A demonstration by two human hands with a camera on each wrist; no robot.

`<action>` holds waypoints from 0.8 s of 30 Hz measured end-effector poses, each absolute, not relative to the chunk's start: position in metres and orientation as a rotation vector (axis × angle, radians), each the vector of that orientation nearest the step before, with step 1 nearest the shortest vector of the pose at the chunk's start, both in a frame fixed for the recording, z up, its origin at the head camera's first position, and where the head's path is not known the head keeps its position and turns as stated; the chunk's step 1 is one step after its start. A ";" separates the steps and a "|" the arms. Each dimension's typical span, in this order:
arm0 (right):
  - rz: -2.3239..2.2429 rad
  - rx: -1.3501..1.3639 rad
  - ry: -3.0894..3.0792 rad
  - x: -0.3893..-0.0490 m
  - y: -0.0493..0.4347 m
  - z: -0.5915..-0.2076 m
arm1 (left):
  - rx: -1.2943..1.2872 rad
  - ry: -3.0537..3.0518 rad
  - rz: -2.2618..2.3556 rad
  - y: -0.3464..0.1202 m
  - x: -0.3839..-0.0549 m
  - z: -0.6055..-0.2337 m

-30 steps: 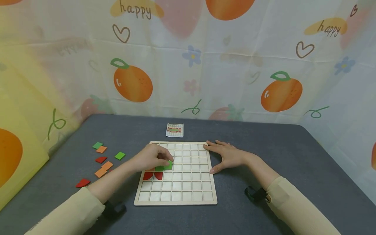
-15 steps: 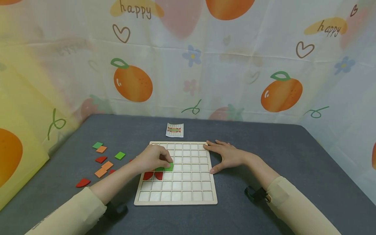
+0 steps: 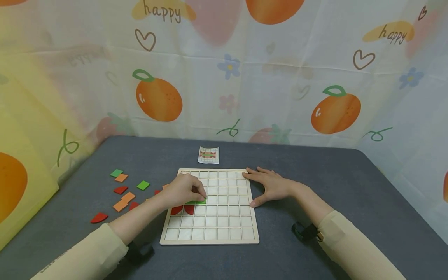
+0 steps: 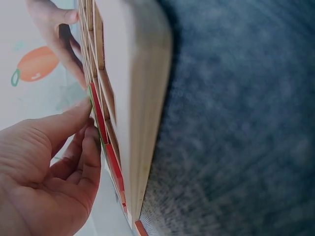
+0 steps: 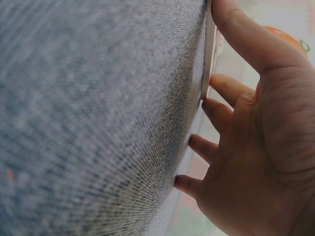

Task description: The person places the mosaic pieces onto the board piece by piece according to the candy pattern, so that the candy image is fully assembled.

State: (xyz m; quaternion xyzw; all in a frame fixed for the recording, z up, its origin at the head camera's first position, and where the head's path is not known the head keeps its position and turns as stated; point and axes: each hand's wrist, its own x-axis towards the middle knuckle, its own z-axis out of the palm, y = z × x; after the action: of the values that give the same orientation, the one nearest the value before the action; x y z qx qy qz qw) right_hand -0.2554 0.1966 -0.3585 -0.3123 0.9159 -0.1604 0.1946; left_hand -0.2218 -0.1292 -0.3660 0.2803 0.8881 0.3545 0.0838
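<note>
A pale wooden grid board (image 3: 210, 242) lies on the dark table. My left hand (image 3: 184, 189) bends over its left part, thumb and index fingertips pinching a green square tile (image 3: 201, 202) that lies nearly flat at its cell. The other left fingers curl inward in the left wrist view. Two red rounded pieces (image 3: 189, 210) sit in the row just nearer, and the hand hides some cells and pieces behind it. My right hand (image 3: 269, 186) spreads over the board's right edge, thumb on the side and fingertips at the far corner.
Left of the board lie loose green (image 3: 142, 185), orange (image 3: 128, 196) and red (image 3: 99, 217) pieces, several in all, some overlapping. A small printed pattern card (image 3: 208, 155) lies beyond the board. A fruit-print curtain (image 3: 266, 97) hangs behind the table.
The green tile, raised in my left fingers a second ago, has come down flat at its cell. My left hand has lowered slightly with it. The right hand stays in place.
</note>
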 end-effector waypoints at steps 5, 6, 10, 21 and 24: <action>-0.451 -0.875 2.569 -0.256 0.197 -0.359 | 0.832 2.645 1.047 -0.130 -0.222 -0.366; -0.449 -0.875 2.569 -0.256 0.197 -0.359 | 0.830 2.647 1.040 -0.131 -0.223 -0.366; -0.444 -0.873 2.569 -0.256 0.197 -0.359 | 0.808 2.662 1.028 -0.135 -0.224 -0.365; -0.451 -0.871 2.564 -0.256 0.197 -0.359 | 0.651 2.723 1.048 -0.162 -0.231 -0.351; -0.448 -0.872 2.565 -0.257 0.197 -0.360 | 0.585 2.740 1.064 -0.175 -0.233 -0.346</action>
State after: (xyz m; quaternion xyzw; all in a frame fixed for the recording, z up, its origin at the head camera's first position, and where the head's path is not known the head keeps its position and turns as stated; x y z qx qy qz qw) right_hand -0.2565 0.1972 -0.3596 -0.3115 0.9158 -0.1601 0.1964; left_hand -0.2334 -0.1747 -0.3460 0.1946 0.9119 0.3539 0.0722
